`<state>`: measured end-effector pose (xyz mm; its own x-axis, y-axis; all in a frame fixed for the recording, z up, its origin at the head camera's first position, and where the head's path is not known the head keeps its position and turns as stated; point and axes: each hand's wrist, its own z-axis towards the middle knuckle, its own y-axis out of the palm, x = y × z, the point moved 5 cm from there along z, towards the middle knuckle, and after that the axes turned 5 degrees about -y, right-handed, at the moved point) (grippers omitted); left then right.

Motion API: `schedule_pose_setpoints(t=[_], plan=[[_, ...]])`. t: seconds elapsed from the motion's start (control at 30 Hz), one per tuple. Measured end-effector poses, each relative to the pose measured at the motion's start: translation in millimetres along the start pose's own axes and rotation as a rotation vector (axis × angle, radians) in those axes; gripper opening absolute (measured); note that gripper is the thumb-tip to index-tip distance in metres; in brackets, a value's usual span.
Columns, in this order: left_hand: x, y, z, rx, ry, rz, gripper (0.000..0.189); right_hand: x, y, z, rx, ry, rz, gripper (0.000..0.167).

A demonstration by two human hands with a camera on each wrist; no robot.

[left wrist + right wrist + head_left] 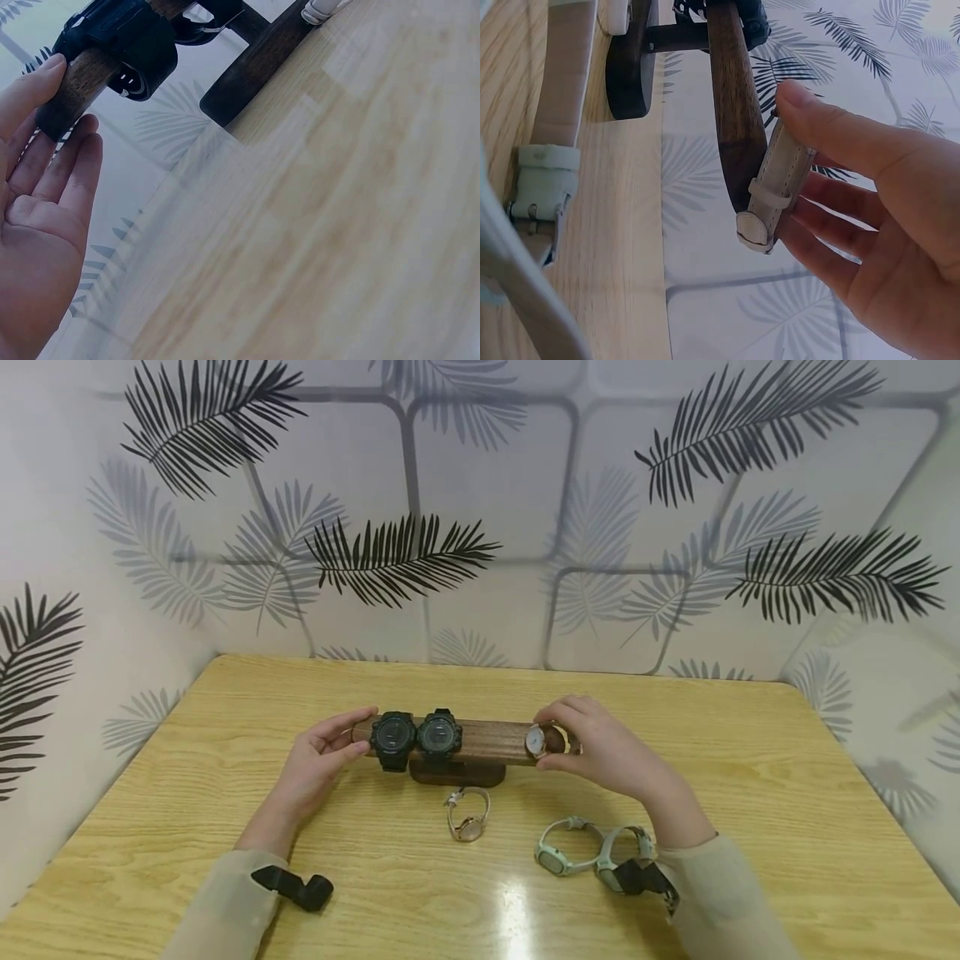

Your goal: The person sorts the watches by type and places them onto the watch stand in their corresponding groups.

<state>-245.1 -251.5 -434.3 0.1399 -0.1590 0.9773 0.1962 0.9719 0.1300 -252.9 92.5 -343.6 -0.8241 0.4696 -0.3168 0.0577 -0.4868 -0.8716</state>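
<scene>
A dark wooden watch stand (491, 743) has a horizontal bar raised on a base (459, 775). My left hand (318, 764) holds the bar's left end, thumb in front and fingers behind and under it, as the left wrist view shows. Close to that hand, a black digital watch (393, 737) and a second black watch (439, 735) are strapped round the bar. At the bar's right end my right hand (611, 747) pinches a small watch (536, 741) with a pale dial. In the right wrist view its white stitched strap (780, 165) loops around the bar's tip.
In front of the stand, a rose-gold watch (470, 828) with a thin white strap lies on the wooden table (405, 893). Two pale green watches, one at left (552, 860) and one partly behind the right wrist's black camera (637, 877), lie further right. A leaf-patterned wall (495, 610) stands behind.
</scene>
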Motion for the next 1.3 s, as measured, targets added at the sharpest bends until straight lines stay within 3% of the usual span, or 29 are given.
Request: schedule_pose_setpoints(t=[0.47, 0.97, 1.3], plan=[[0.0, -1.0, -0.9, 0.014, -0.012, 0.000, 0.048, 7, 4, -1.4, -0.055, 0.102, 0.087, 0.050], [-0.6, 0.3, -1.2, 0.026, -0.033, 0.015, 0.049, 4, 10, 5.4, -0.124, 0.199, 0.052, 0.050], [-0.9, -1.4, -1.0, 0.035, -0.027, 0.039, 0.048, -9, 19, 16.2, -0.136, 0.153, -0.044, 0.050]])
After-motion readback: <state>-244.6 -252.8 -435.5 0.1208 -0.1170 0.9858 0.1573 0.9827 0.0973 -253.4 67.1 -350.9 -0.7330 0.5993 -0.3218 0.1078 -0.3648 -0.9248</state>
